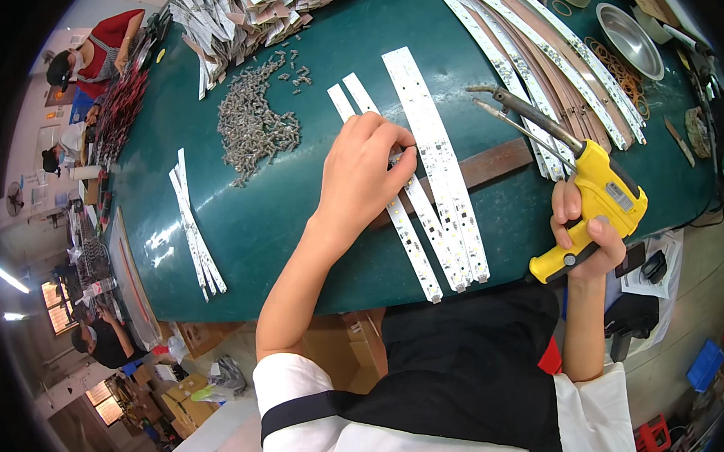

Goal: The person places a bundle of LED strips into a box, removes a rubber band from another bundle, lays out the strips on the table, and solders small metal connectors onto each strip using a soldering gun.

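Note:
My left hand (367, 164) is closed, thumb and index finger pinched together beside a wide white LED circuit-board strip (408, 80); what lies in the pinch is too small to make out. Under that hand run narrower LED strips (412, 244), partly covered by it. The strips rest across a brown wooden bar (494, 163) on the green table. In my right hand (588, 235) is a yellow soldering gun (610, 188), fingers wrapped round its handle. Its metal tip points up and left, above another stack of LED strips, apart from the strips at my left hand.
A heap of small metal connectors (254, 121) lies on the green table (308, 286). Behind it are piled white boards (233, 24). A few LED strips (190, 227) lie at left. A metal bowl (631, 40) and rubber bands (616, 69) sit far right. Another person (95, 56) works at far left.

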Tool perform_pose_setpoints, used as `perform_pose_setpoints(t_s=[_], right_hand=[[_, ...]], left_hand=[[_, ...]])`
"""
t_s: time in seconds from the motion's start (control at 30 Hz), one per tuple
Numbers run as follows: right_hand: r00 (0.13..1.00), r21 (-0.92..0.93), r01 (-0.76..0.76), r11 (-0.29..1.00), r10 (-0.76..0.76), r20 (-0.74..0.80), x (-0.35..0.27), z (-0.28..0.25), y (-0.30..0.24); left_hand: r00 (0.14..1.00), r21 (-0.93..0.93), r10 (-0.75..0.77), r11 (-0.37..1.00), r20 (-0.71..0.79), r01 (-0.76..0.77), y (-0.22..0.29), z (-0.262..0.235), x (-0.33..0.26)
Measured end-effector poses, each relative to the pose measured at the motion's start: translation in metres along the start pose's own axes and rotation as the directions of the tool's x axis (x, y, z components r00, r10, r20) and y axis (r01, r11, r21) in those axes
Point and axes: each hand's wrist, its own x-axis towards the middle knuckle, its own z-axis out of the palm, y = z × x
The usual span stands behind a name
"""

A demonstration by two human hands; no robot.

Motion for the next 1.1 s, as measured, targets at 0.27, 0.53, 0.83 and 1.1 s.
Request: perform_pose_setpoints(t_s=[0.27, 0.53, 0.83, 1.1], right_hand=[[1.000, -0.002, 0.015, 1.000, -0.015, -0.002, -0.0014, -0.0007, 0.0009], [1.000, -0.021, 0.013, 1.000, -0.014, -0.022, -0.0013, -0.0011, 0.0007], [1.000, -0.006, 0.030, 1.000, -0.030, 0.007, 0.0003, -0.0016, 0.0016], [1.000, 0.004, 0.013, 1.000, -0.013, 0.015, 0.0001, -0.0035, 0.0015]], left_hand=[[1.000, 0.010, 0.010, 1.000, -0.026, -0.010, 0.0028, 0.0007, 0.0000], [0.997, 0.091, 0.069, 0.994, -0.032, -0.066, 0.0053, 0.0022, 0.0043], [0.975, 0.268, 0.216, 0.943, -0.051, -0.195, 0.0108, 0.0022, 0.0094], [0.968, 0.231, 0.233, 0.951, -0.091, -0.207, 0.0094, 0.0065, 0.0077]])
